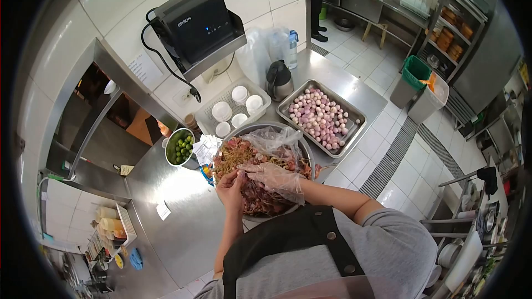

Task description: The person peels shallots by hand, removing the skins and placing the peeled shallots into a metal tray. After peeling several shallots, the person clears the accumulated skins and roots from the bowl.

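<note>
Over a wide round steel bowl (306,149) heaped with purplish-pink and tan shredded strips (252,180), set near the front edge of the shiny stainless tabletop (183,227): both hands at work in the heap. Left hand (231,188), bare, low over the near-left part of the pile, fingers (239,176) bunched together and pinching a few strips. Right hand (272,179), in a thin clear plastic glove, laid across the middle of the pile just beside the left, fingers (250,169) stretched toward the left hand's tips and touching the strips there; whether pinching or merely resting, cannot tell. Crumpled clear plastic sheet (275,138) lying on the far side of the heap inside the bowl. Just left of the bowl, a small round steel pot of green limes (180,147), with loose white paper slips (206,148) between the two. Beyond the bowl, a white plastic basket holding small white cups (235,108), a dark steel jug (279,80) beside it, and to the right a rectangular steel tray of pink and pale round balls (321,117). Up on a wall shelf, a black receipt printer (194,22). Off the tabletop to the right, on the tiled floor, a green bin (414,75).
</note>
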A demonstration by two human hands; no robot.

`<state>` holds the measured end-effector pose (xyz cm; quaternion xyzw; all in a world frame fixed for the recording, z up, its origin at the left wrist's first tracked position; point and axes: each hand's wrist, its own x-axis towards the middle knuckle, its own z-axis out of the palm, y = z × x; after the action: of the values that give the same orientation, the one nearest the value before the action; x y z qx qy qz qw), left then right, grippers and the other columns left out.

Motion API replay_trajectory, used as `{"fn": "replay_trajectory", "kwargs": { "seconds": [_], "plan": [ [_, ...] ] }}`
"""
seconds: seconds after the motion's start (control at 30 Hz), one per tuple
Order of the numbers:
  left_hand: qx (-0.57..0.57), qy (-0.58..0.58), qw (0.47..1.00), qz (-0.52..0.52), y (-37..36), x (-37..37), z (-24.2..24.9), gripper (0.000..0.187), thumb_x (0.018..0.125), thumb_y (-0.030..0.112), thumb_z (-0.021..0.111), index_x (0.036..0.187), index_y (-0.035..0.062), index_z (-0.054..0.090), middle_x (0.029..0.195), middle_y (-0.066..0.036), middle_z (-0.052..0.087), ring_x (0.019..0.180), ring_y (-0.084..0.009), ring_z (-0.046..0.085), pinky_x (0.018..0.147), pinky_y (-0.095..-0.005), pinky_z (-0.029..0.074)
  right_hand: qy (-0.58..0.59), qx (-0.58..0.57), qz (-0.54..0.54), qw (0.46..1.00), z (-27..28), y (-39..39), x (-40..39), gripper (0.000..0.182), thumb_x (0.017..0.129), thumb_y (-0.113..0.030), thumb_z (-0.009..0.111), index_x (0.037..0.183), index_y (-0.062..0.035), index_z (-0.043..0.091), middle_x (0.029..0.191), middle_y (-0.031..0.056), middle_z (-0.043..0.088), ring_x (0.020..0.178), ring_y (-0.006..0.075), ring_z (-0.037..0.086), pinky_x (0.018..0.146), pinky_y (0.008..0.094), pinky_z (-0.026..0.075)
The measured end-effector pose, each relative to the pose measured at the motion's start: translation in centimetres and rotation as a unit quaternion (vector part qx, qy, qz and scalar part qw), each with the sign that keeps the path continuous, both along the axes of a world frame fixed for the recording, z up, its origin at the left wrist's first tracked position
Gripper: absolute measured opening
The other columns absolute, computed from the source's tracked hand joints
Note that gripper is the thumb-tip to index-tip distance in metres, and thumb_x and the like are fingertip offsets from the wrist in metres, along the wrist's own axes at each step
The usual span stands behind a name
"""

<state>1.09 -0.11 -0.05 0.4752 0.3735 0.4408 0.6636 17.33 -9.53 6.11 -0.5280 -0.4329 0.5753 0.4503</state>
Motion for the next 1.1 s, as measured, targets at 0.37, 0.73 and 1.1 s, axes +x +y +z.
{"fn": "replay_trajectory", "kwargs": {
  "seconds": [0.37, 0.73, 1.1],
  "plan": [
    [-0.004, -0.006, 0.999, 0.035, -0.3, -0.1, -1.4, 0.018, 0.086, -0.002, 0.076, 0.102, -0.0065, 0.069, 0.093, -0.009, 0.072, 0.079, -0.0131, 0.069, 0.073, -0.0246, 0.058, 0.213, -0.043, -0.065, 0.974, -3.5, 0.8, -1.6, 0.039, 0.104, -0.025, 0.053, 0.142, -0.0178, 0.059, 0.080, -0.0038, 0.055, 0.067, 0.0049, 0.046, 0.049, 0.0204, 0.035],
    [0.039, 0.017, 0.999, -0.012, -0.3, -1.6, -0.4, 0.023, 0.089, -0.005, 0.070, 0.111, -0.0054, 0.067, 0.102, -0.010, 0.071, 0.087, -0.0167, 0.070, 0.080, -0.0291, 0.061, 0.103, -0.014, -0.104, 0.989, -3.2, 1.0, 0.6, 0.043, 0.104, -0.024, 0.050, 0.147, -0.0154, 0.052, 0.094, -0.0001, 0.061, 0.071, 0.0087, 0.052, 0.061, 0.0239, 0.044],
    [0.093, 0.091, 0.989, -0.074, 1.1, -2.2, -0.2, 0.030, 0.084, -0.012, 0.070, 0.113, -0.0079, 0.067, 0.098, -0.014, 0.073, 0.087, -0.0145, 0.070, 0.079, -0.0266, 0.057, -0.182, 0.144, 0.053, 0.971, -2.4, 0.4, -0.3, 0.058, 0.103, -0.022, 0.050, 0.157, -0.0087, 0.032, 0.156, 0.0213, 0.040, 0.149, 0.0324, 0.031, 0.123, 0.0368, 0.019]
  ]
}}
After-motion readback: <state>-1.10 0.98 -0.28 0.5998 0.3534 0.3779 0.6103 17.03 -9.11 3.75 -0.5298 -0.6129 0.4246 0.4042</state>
